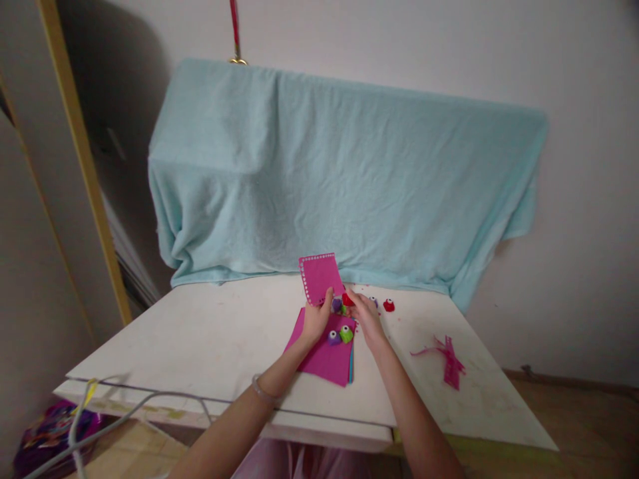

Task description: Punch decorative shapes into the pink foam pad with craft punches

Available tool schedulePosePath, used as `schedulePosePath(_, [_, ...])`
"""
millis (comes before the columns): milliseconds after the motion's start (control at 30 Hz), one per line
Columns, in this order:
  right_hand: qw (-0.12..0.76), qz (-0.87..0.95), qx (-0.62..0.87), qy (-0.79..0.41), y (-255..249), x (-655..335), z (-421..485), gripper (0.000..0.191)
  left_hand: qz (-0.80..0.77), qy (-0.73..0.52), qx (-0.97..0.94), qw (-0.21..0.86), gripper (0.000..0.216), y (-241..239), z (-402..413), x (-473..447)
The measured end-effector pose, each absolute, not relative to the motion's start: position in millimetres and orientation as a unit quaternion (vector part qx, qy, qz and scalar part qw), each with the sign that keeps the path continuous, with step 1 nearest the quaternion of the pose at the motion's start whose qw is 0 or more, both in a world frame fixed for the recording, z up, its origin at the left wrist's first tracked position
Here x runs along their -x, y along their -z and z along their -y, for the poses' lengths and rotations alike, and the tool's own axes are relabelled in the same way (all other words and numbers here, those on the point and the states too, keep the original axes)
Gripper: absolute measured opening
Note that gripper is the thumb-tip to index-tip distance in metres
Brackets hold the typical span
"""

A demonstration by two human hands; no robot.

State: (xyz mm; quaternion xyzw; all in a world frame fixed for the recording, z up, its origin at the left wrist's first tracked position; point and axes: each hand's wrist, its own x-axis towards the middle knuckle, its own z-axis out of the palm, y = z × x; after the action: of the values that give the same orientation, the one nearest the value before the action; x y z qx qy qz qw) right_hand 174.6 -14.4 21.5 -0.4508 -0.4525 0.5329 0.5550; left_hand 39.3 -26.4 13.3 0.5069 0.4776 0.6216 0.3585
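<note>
My left hand (317,319) pinches a small pink paper square (319,276) with a punched lace edge, holding it upright above the table. My right hand (366,316) is closed on a small red craft punch (348,299) at the square's lower right corner. Under both hands lies a stack of pink paper sheets (327,359) with a blue sheet peeking out. On the stack sit a purple punch (333,337) and a green punch (346,333). Another red punch (389,305) rests on the white table (200,339) to the right.
Pink paper strips (449,359) lie at the table's right. A light blue towel (339,179) drapes over something bulky behind the table. A white cable (124,416) hangs at the front left edge. A colourful bag (50,432) lies on the floor at left.
</note>
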Motion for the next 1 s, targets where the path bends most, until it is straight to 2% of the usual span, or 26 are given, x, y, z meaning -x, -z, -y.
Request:
schedulePosePath(533, [0.548, 0.467, 0.458, -0.522, -20.7, -174.3, 14.7, 0.043, -0.461, -0.622, -0.525, 0.355, 0.037, -13.4, 26.2, -37.8])
schedulePosePath(1000, [0.546, 0.466, 0.451, -0.531, -20.5, -174.0, 13.9, 0.042, -0.465, -0.612, -0.577, 0.277, 0.040, -10.6, 24.2, -39.4])
